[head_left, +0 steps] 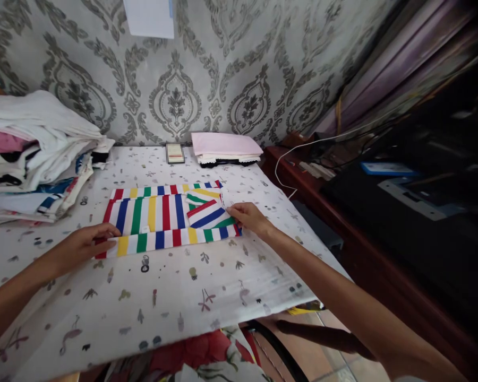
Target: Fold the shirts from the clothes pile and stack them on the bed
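Left fingers (105,229): at the near left corner of the striped garment, thumb and forefinger a little apart; whether they grip the cloth or merely touch it, I cannot quite tell.
Right fingers (241,208): pinched together on the edge at the garment's right end, beside the turned-in patch (209,212) with slanting stripes.
Striped garment (167,212): between the two sets of fingers, flat on the tabletop (163,302), its long sides turned inward (the stripes make the folds easy to spot).
White clothes pile (43,138): beyond the left fingers and further left, uneven, with layers jutting out.
Pink-topped stack (225,144): beyond the right fingers, near the wall; a small framed card (176,153) lies left of it.
Stripe trouble: uneven pull from the right fingers could drag the slanting patch open; lifting only one layer at the left corner could skew the near fold.
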Available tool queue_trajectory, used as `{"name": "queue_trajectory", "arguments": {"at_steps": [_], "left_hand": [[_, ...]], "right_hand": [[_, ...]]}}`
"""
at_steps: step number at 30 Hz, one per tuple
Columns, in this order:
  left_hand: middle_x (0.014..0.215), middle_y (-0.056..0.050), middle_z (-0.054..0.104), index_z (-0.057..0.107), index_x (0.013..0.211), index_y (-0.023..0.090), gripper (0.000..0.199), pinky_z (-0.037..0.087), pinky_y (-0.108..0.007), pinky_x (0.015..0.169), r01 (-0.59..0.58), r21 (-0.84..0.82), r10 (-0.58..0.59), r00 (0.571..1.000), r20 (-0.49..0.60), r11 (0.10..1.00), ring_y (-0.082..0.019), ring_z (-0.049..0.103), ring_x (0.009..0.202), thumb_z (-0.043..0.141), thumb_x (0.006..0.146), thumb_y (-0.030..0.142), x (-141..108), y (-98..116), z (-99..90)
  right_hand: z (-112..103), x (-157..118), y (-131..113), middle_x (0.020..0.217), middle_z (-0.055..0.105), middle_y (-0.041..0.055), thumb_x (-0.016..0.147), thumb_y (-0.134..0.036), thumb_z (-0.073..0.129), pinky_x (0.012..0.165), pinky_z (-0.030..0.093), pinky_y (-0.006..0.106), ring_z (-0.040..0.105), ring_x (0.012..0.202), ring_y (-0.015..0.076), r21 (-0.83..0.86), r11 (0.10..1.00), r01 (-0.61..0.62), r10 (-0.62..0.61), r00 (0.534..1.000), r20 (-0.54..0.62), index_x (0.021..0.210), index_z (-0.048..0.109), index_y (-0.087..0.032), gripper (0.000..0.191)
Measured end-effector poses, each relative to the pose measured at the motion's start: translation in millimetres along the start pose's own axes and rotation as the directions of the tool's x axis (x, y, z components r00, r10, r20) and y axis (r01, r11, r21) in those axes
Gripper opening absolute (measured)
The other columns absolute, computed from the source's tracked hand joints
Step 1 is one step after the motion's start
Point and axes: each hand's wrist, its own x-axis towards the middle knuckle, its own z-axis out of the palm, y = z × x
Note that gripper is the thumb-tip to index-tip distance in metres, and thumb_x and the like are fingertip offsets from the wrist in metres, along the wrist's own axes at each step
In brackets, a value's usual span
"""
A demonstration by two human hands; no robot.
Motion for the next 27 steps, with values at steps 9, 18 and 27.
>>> {"name": "queue_trajectory", "arguments": {"at_steps": [9, 18, 27], "left_hand": [[0.086, -0.004, 0.068, 0.067, 0.102, 0.024, 0.058, 0.048, -0.028, 0.060, 0.037, -0.181, -0.036, 0.999, 0.009, 0.983, -0.021, 0.059, 0.072, 0.061, 0.068, 0.070, 2.6, -6.7, 1.0], [0.084, -0.002, 0.068, 0.064, 0.101, 0.024, 0.049, 0.044, -0.028, 0.063, 0.053, 0.082, -0.048, 0.997, -0.063, 0.995, -0.019, 0.057, 0.068, 0.054, 0.073, 0.063, -4.2, 6.4, 0.0], [0.088, 0.000, 0.069, 0.062, 0.104, 0.023, 0.047, 0.043, -0.026, 0.067, 0.087, 0.072, -0.078, 0.991, -0.108, 0.994, -0.019, 0.057, 0.074, 0.051, 0.078, 0.061, -9.2, -5.7, 8.1]], "right_hand": [[4.3, -25.7, 0.3, 0.069, 0.067, -0.0030, 0.082, -0.024, 0.062, 0.068, 0.050, 0.028, 0.062, 0.064, 0.0145, -0.316, 0.932, 0.175, -0.215, 0.972, -0.096, 0.107, 0.067, -0.022, 0.026], [7.5, -37.2, 1.8, 0.072, 0.066, -0.0004, 0.092, -0.036, 0.052, 0.069, 0.051, 0.031, 0.060, 0.064, 0.0161, -0.383, 0.898, 0.216, -0.291, 0.945, -0.149, 0.117, 0.064, -0.020, 0.032], [12.5, -62.8, 22.6, 0.112, 0.063, 0.0075, 0.083, -0.031, 0.064, 0.077, 0.056, 0.036, 0.063, 0.088, 0.0196, -0.283, 0.901, 0.328, -0.379, 0.913, -0.149, 0.137, 0.052, -0.025, 0.056]]}}
